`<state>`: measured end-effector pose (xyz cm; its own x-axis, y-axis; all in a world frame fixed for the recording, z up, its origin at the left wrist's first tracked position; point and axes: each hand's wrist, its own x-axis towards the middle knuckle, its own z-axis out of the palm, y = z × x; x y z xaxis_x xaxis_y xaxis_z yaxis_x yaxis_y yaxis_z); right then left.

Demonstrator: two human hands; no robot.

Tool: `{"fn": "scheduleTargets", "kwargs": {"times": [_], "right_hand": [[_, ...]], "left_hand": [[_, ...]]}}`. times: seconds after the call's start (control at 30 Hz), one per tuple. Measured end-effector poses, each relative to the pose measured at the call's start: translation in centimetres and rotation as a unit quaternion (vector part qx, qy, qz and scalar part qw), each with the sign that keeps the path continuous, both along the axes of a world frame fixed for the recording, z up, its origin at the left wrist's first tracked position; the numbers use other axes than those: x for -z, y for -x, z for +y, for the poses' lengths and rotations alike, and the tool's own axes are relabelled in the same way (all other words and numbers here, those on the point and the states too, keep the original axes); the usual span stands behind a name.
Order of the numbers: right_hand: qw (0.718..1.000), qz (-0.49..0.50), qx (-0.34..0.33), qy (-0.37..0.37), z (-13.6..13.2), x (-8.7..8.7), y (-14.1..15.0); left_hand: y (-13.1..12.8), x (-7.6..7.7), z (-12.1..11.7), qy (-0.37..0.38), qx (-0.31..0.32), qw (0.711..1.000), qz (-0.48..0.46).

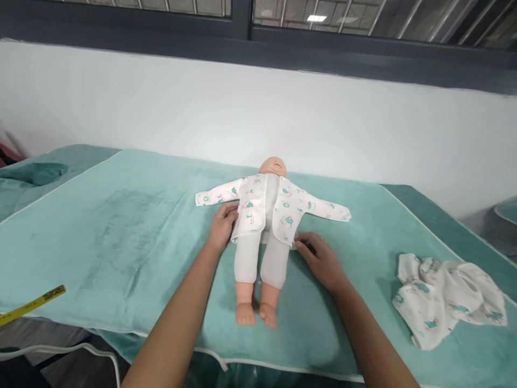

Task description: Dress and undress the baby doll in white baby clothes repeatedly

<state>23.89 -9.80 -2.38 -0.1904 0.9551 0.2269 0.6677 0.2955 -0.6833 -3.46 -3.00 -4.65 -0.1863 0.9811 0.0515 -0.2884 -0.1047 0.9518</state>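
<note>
A baby doll [244,312] lies on its back, feet toward me, its cloth body white and its head at the wall. It wears a white patterned baby jacket [288,207], open down the front with both sleeves spread sideways. My left hand [222,225] is at the jacket's left side, fingers curled together against its edge; the fingertips are partly hidden. By the jacket's lower right corner, my right hand [320,257] pinches the hem between thumb and fingers.
A crumpled white patterned garment [448,296] lies at the right on the green padded cover [121,248]. A yellow strip [32,305] sticks in at the left edge. Behind the cover rises a white wall [161,108] below a dark window frame [242,27]. A white cord [72,349] hangs at the lower left.
</note>
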Motion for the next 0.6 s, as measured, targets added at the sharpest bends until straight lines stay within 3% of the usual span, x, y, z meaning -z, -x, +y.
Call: {"fn": "scheduleTargets", "kwargs": {"times": [0.1, 0.17, 0.3, 0.4, 0.53, 0.6], "right_hand": [[0.999, 0.009, -0.029, -0.020, -2.2, 0.0, 0.2], [0.999, 0.035, -0.026, -0.013, -3.5, 0.1, 0.3], [0.998, 0.067, 0.017, 0.003, -5.6, 0.5, 0.6], [0.996, 0.069, 0.061, -0.003, -7.3, 1.0, 0.4], [0.990, 0.001, 0.103, -0.092, -10.2, 2.2, -2.2], [0.969, -0.084, 0.165, -0.167, -11.7, 2.6, -4.9]], "left_hand": [[0.2, 0.3, -2.2, 0.002, -0.008, 0.996, 0.085], [0.5, 0.4, -3.7, -0.009, 0.020, 0.993, 0.119], [1.1, 0.0, -5.9, -0.067, 0.084, 0.975, 0.195], [1.1, -0.3, -6.7, -0.088, 0.078, 0.962, 0.248], [0.8, -0.4, -7.2, -0.084, 0.025, 0.951, 0.297], [0.6, -0.4, -7.5, -0.089, -0.003, 0.944, 0.319]]}}
